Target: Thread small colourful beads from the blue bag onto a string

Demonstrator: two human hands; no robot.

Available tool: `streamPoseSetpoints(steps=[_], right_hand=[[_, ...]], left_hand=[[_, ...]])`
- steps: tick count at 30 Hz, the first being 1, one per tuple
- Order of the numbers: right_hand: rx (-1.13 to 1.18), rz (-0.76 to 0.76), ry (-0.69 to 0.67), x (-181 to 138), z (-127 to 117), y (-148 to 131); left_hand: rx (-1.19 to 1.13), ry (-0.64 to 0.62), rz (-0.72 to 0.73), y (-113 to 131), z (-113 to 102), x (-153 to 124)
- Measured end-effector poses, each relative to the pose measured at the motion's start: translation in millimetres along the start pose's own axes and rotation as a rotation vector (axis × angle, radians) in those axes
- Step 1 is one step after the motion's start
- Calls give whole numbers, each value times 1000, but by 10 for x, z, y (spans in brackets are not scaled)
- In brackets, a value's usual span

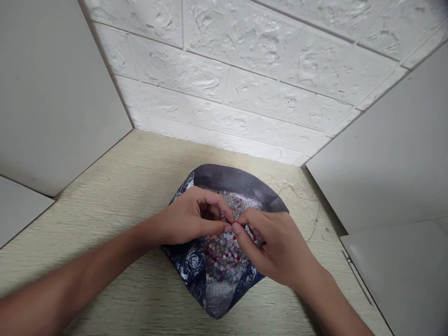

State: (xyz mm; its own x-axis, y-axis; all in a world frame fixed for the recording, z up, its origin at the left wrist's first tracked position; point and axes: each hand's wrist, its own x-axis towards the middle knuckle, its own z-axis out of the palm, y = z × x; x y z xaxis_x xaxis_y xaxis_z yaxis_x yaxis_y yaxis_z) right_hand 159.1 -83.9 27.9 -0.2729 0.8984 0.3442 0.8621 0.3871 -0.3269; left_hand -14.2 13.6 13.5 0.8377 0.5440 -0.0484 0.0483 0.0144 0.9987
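Over a dark blue, rose-patterned folded holder (193, 263) with a grey inner lining, my two hands meet fingertip to fingertip. Many small beads (226, 259), clear, pink, red and yellowish, fill the holder. My left hand (191, 217) is closed in a pinch of thumb and index finger. Against it, my right hand (276, 245) pinches too, its thumb tip touching the left fingertips. Whatever sits between the fingers is too small to make out. Both hands hide parts of the holder and the beads.
Thin, tangled thread (317, 214) lies on the pale wooden surface (115, 196) right of the holder. A white brick-textured wall (224, 102) rises behind. Pale panels stand at the left (59, 84) and right (388, 140). A thin metal rod (359, 277) lies along the right edge.
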Motion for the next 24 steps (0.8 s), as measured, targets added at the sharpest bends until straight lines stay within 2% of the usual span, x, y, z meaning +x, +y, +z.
streamPoseSetpoints(steps=[6,11,24], right_hand=[[-43,-26,-53,2,-2,18],[-62,-7,-69,9,2,21],[-46,62,-121,-1,8,22]], left_hand=[[18,-10,124,-17,-17,17],[3,29,50,-12,-9,19],[81,101,73,-29,3,9]])
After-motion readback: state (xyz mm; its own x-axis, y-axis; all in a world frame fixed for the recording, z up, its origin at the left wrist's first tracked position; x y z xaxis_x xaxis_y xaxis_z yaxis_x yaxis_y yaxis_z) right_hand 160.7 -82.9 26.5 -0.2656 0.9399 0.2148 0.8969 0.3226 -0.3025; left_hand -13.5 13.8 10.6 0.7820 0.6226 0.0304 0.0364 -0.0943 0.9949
